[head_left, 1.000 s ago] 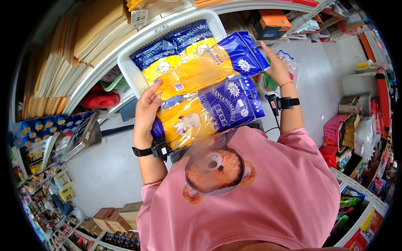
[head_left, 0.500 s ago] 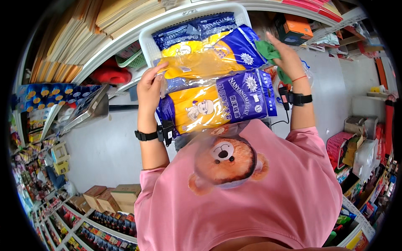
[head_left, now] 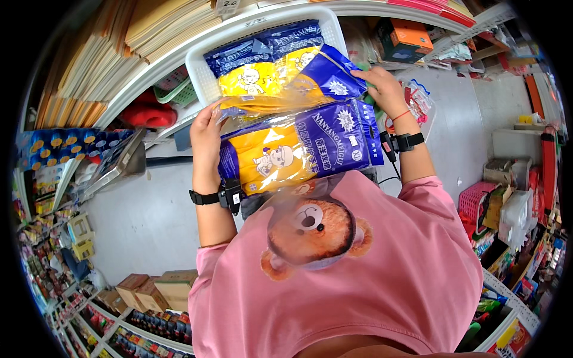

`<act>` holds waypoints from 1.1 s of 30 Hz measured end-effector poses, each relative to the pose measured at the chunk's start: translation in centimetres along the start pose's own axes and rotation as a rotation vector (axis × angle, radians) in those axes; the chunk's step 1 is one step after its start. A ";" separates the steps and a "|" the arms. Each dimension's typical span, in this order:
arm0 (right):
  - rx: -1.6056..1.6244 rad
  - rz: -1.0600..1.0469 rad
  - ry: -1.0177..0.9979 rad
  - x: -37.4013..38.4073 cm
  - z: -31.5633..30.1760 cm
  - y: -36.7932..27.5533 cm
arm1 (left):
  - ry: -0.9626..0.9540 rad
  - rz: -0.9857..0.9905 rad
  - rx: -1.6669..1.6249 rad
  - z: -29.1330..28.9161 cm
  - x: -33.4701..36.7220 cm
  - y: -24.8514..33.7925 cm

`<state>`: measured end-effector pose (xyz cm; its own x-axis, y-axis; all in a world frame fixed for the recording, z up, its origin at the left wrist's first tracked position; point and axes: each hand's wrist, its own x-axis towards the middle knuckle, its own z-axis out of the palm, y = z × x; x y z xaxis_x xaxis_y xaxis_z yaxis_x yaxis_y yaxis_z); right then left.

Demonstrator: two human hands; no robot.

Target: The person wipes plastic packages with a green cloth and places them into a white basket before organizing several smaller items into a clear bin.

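A blue-and-yellow plastic package of gloves (head_left: 335,74) is tilted in front of me, its clear yellow part foreshortened. My left hand (head_left: 206,131) pinches its left end between thumb and fingers. At the blue right end, my right hand (head_left: 387,92) has its thumb and fingers closed on the corner. A larger glove package (head_left: 280,149) with a cartoon figure lies flat just below, close to my shirt. Beyond them, a white basket (head_left: 194,65) holds several more yellow-and-blue glove packages (head_left: 248,77). A little green shows by my right fingertips; what it belongs to is hidden.
Stacked brown envelopes (head_left: 89,65) fill the shelf at the far left. An orange-and-black box (head_left: 406,40) sits right of the basket. A red object (head_left: 149,110) lies under the shelf edge. Cardboard boxes (head_left: 173,286) stand at lower left, and a pink basket (head_left: 474,203) at right.
The held package has tilted, and more of the basket's packages show behind it. My right hand has closed on its blue end; the green cloth-like thing there is now almost out of sight.
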<state>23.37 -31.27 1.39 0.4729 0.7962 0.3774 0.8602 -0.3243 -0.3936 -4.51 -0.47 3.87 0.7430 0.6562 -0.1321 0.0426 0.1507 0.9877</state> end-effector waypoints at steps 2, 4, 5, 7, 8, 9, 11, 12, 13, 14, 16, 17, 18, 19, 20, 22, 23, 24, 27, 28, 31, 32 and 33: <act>0.017 0.003 0.090 0.7 0.0 -0.4 | 0.029 0.054 0.046 0.2 -0.2 0.8; 0.032 -0.067 0.251 1.4 -0.8 -0.4 | 0.070 0.154 0.176 0.7 -0.5 1.8; 0.042 -0.109 0.324 1.8 -1.7 -0.6 | 0.086 0.234 0.148 0.5 -0.5 1.9; -0.004 -0.060 0.364 2.4 -4.0 -1.4 | 0.148 0.422 0.328 -0.6 -0.4 2.5; 0.029 -0.008 0.398 2.6 -5.1 -2.5 | 0.169 0.427 0.244 -1.5 -0.2 2.3; 0.063 0.045 0.431 2.7 -6.2 -3.7 | 0.188 0.433 0.159 -2.5 -0.2 2.2; 0.127 0.235 0.406 2.6 -7.9 -5.6 | 0.275 0.562 0.312 -2.5 -1.8 4.3; 0.149 0.372 0.348 2.5 -8.6 -6.6 | 0.294 0.597 0.437 -3.2 -2.4 4.5; 0.176 0.504 0.287 2.5 -9.4 -7.4 | 0.317 0.632 0.568 -4.0 -3.0 4.9; 0.187 0.547 0.190 2.6 -10.2 -8.1 | 0.282 0.488 0.553 -4.6 -3.7 5.3; 0.248 0.365 0.006 1.2 -9.6 -5.1 | 0.215 0.199 0.516 -5.5 -5.7 6.1; 0.239 0.320 -0.060 1.0 -9.4 -5.2 | 0.160 0.177 0.583 -5.7 -6.4 6.1; 0.231 0.273 -0.126 0.9 -9.1 -5.4 | 0.104 0.155 0.649 -5.8 -7.0 6.0; 0.199 0.240 -0.234 0.6 -8.8 -5.3 | 0.046 0.133 0.714 -5.9 -7.4 5.9; 0.166 0.207 -0.343 0.2 -8.1 -5.3 | -0.066 0.098 0.777 -6.7 -7.8 5.1; 0.259 0.301 -0.584 -0.2 -7.5 -5.6 | -0.036 0.117 0.804 -7.3 -7.8 4.5; 0.275 0.326 -0.584 0.0 -7.6 -5.8 | -0.023 0.124 0.819 -7.3 -7.7 4.5; 0.291 0.353 -0.584 0.3 -8.0 -5.9 | 0.037 0.117 0.785 -7.2 -7.6 4.6; 0.180 0.192 -0.439 0.4 -7.7 -5.1 | 0.020 0.442 0.995 -5.4 -6.2 5.7; 0.156 0.172 -0.376 0.6 -7.7 -5.0 | -0.035 0.500 1.021 -4.6 -5.5 5.3; 0.192 0.219 -0.312 1.6 -8.1 -6.1 | -0.179 0.575 1.050 -1.4 -4.2 3.8; 0.204 0.203 -0.291 1.9 -7.7 -7.1 | -0.213 0.571 1.068 -0.4 -4.1 3.3; 0.216 0.186 -0.271 2.3 -7.5 -8.1 | -0.247 0.566 1.087 0.3 -4.2 2.8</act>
<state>18.90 -30.63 11.74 0.5246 0.8493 0.0589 0.6908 -0.3842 -0.6126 -7.27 -3.05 7.21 0.9375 0.2557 0.2362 0.1184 -0.8723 0.4744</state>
